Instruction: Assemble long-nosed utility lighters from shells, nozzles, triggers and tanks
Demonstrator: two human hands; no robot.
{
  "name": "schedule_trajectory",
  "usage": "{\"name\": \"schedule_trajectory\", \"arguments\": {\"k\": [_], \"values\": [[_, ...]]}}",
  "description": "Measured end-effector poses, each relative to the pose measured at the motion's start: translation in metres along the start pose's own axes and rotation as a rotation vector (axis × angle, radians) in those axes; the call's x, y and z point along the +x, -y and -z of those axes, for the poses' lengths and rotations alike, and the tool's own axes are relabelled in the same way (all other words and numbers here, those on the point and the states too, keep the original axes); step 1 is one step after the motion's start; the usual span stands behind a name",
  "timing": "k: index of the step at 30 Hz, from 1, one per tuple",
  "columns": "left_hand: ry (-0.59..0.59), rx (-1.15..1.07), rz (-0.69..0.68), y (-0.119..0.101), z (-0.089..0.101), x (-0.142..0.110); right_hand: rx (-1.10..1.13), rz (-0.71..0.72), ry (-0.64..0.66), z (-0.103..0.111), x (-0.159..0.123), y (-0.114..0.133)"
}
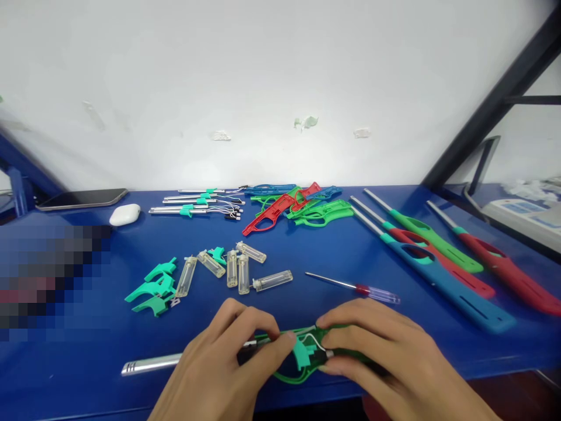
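Note:
Near the table's front edge lies a green lighter casing half, its inside facing up. A teal trigger sits in it, with a white wire looping beside a small black part. The silver lighter tube sticks out to the left. My left hand is closed on the casing's tube end, thumb by the trigger. My right hand grips the other end, fingertips at the wire and black part. Both hands cover much of the casing.
Beyond the hands lie clear fuel tanks, teal triggers and a screwdriver. Tube assemblies and coloured casing halves sit at the back. Assembled long lighters lie right; a phone and white case left.

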State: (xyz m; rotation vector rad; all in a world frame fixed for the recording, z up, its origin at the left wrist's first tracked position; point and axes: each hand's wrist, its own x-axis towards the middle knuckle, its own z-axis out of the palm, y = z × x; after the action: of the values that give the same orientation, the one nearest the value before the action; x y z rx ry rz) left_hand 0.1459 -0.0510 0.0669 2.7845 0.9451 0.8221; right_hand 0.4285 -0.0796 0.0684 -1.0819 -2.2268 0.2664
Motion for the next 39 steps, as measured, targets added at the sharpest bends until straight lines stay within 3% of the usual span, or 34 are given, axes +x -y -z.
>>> {"name": "schedule_trajectory", "arguments": {"k": [16, 39], "values": [[-0.007, 0.094, -0.115, -0.0007, -0.0014, -0.0001, 0.015, -0.051, -0.039, 0.0040, 0.0077, 0.0082], [-0.027, 0.068, -0.023, 0.0064, -0.0054, -0.0092, -0.038, 0.000, -0.005, -0.0019, -0.0008, 0.0005]]}}
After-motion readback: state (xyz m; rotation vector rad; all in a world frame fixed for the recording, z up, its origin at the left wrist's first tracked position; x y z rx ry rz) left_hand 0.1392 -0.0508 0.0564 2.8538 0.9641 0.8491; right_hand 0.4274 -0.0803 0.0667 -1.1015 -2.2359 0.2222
